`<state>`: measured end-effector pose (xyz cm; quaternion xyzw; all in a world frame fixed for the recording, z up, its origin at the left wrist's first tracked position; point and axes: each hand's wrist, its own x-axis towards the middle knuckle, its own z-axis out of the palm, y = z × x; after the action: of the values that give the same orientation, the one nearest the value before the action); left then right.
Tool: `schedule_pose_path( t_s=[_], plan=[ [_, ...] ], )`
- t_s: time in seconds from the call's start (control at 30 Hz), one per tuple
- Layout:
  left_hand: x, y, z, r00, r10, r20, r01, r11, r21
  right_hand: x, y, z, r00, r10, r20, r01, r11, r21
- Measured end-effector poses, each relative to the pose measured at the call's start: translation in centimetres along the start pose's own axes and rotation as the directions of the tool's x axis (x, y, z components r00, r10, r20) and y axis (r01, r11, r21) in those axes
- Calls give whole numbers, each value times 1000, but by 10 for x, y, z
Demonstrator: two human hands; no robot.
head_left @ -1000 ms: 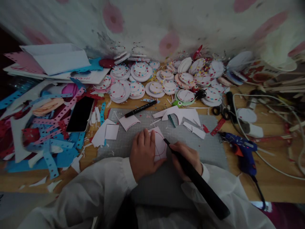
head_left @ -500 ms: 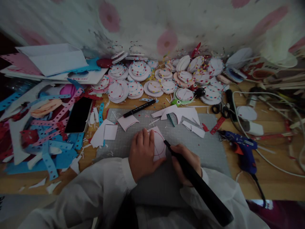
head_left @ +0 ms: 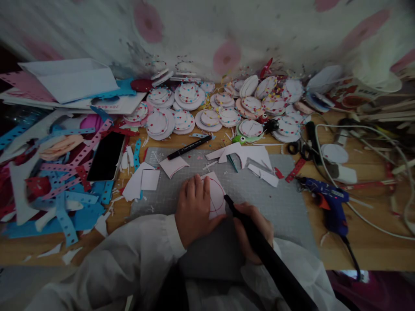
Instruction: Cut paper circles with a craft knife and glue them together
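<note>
My left hand lies flat on a small white card, fingers stretched over its left side and thumb along its lower edge. A red circle with crossing lines is drawn on the card. My right hand is closed around a long, thick black marker, its tip at the circle's right edge. Whether the tip touches the card I cannot tell. The card rests on a grey cutting mat. Beyond the hands lie a second black marker, a curved card scrap and a larger white cut-out.
Several round, dotted white layered pieces line the back. Paper strips and a phone lie left. A blue glue gun, scissors and a looping white cable are on the right.
The marker's tip has moved slightly down along the circle's right edge, and my right hand has shifted a little down with it. My left hand stays in place.
</note>
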<state>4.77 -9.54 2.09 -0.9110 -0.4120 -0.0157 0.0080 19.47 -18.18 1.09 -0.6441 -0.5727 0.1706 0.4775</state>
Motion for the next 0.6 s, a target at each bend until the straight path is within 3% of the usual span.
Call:
schedule_pose_path(
  t_s=[0.13, 0.6],
  plan=[
    [0, 0, 0, 1000, 14, -9, -14, 1000, -10, -6, 0, 3, 992, 93, -86, -93, 996, 7],
    [0, -2, 1, 1000, 23, 7, -23, 1000, -2, -12, -13, 15, 965, 165, -205, -170, 985, -9]
  ],
)
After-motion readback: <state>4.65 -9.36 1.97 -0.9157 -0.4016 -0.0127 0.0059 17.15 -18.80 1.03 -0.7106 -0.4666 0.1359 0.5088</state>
